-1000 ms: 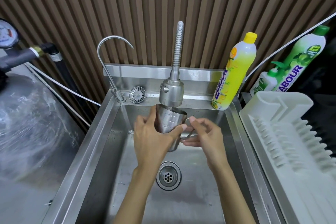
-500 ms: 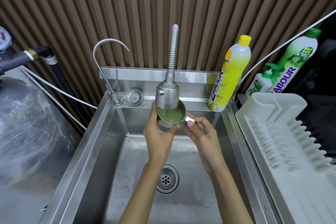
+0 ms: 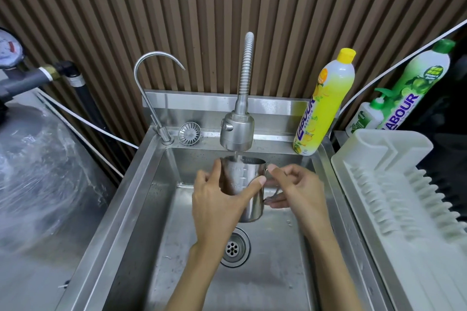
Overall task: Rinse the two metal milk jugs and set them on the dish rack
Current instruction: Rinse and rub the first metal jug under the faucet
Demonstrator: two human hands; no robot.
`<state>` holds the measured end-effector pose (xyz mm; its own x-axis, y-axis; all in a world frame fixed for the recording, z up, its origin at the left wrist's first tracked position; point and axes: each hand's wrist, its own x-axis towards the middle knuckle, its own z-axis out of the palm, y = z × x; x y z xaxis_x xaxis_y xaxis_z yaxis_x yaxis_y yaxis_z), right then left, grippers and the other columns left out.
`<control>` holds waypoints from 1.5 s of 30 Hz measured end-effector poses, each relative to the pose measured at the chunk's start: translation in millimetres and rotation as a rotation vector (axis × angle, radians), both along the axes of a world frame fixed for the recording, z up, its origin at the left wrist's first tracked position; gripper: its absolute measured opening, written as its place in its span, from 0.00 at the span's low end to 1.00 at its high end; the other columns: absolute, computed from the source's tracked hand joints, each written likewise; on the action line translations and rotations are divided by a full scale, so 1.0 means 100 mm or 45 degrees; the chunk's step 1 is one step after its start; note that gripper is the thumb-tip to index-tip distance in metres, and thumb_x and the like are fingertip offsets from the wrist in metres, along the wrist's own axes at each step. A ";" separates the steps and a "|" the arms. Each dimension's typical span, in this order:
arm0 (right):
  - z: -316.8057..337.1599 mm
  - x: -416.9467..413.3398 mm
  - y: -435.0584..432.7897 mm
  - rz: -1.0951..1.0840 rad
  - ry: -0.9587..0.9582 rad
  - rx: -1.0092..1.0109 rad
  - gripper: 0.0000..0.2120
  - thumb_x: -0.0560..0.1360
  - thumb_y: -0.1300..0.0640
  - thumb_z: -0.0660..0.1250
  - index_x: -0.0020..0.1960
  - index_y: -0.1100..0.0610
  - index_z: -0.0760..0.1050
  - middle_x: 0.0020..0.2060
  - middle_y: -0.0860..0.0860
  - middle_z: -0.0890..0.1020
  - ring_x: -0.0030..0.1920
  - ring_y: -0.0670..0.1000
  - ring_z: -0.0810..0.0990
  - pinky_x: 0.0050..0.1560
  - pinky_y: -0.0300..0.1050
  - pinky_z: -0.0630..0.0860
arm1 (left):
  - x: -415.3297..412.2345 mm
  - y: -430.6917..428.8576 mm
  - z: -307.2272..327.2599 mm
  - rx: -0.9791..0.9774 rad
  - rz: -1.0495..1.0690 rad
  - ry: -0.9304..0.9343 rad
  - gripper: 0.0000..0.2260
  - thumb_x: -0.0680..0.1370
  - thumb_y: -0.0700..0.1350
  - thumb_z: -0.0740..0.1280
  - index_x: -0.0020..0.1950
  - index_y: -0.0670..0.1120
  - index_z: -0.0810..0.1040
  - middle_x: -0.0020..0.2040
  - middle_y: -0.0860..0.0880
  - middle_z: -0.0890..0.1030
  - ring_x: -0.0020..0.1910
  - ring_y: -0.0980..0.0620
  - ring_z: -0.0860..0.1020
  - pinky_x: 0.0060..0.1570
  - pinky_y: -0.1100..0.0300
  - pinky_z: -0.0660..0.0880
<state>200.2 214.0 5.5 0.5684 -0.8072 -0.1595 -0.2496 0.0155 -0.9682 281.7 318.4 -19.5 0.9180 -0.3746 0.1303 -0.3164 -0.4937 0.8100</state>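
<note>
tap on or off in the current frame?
On. A thin stream of water falls from the spray head into the open top of the upright milk jug.

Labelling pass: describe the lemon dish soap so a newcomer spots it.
Find the steel sink; on its back right corner stands a dish soap bottle. Yellow cap and yellow liquid set it apart from the green-capped bottle and small pump bottle further right.
</note>
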 end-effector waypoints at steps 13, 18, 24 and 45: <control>-0.15 0.00 -0.05 0.115 -0.390 0.111 0.09 0.74 0.64 0.67 0.38 0.55 0.71 0.55 0.44 0.83 0.58 0.49 0.80 0.64 0.51 0.72 | 0.18 -0.34 -0.26 -0.702 -0.205 0.331 0.41 0.59 0.45 0.79 0.70 0.45 0.67 0.60 0.46 0.80 0.60 0.50 0.78 0.63 0.51 0.73; -0.40 0.19 0.06 0.185 -0.705 0.665 0.08 0.75 0.67 0.62 0.40 0.58 0.69 0.51 0.59 0.82 0.52 0.57 0.82 0.61 0.48 0.76 | 0.27 -0.19 -0.09 -0.463 -0.161 -0.182 0.38 0.61 0.37 0.77 0.69 0.45 0.69 0.63 0.52 0.71 0.62 0.57 0.70 0.64 0.64 0.68; -0.35 0.18 0.11 0.234 -0.437 0.570 0.06 0.76 0.62 0.63 0.41 0.58 0.71 0.37 0.52 0.83 0.38 0.58 0.85 0.44 0.47 0.82 | 0.18 0.04 0.05 -0.042 0.043 -0.420 0.41 0.56 0.55 0.75 0.68 0.46 0.71 0.51 0.46 0.71 0.53 0.46 0.69 0.51 0.52 0.69; -0.19 0.13 0.04 0.087 -0.360 0.161 0.07 0.76 0.65 0.64 0.41 0.59 0.68 0.53 0.46 0.83 0.55 0.44 0.81 0.58 0.40 0.75 | 0.22 -0.27 -0.08 -0.417 -0.102 0.077 0.40 0.59 0.45 0.78 0.69 0.44 0.68 0.61 0.47 0.78 0.61 0.50 0.75 0.59 0.58 0.72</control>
<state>212.8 218.3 -13.4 0.6568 -0.7493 -0.0843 0.0245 0.1329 -0.9908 303.3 291.9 -28.0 0.8970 -0.3933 0.2019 -0.2903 -0.1794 0.9400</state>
